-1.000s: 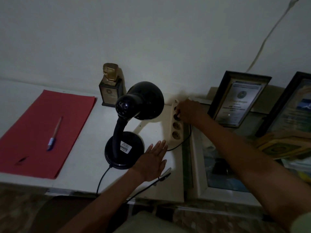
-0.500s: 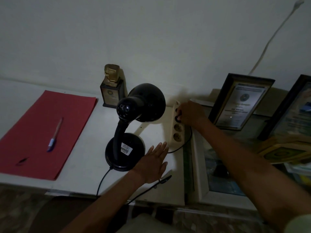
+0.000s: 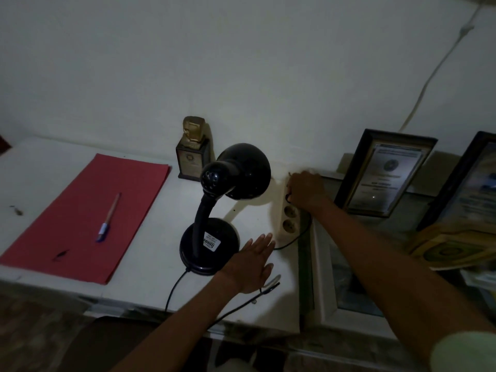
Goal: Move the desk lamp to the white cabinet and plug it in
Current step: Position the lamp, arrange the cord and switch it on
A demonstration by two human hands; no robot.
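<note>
The black desk lamp stands upright on the white cabinet top, its round shade turned toward the wall and unlit. A cream power strip lies at the cabinet's right edge. My right hand is closed on the lamp's black plug at the strip's far socket; two nearer sockets show empty. The black cord runs from there back past my left hand, which lies flat with fingers spread on the cabinet top just right of the lamp's base, holding nothing.
A red folder with a pen lies on the cabinet's left part. A small gold trophy stands by the wall behind the lamp. Framed certificates lean against the wall at right above a glass-fronted unit.
My right hand has stayed at the far socket with the plug, shifting only slightly. My left hand and the lamp have kept their places; the view has drifted a little.
</note>
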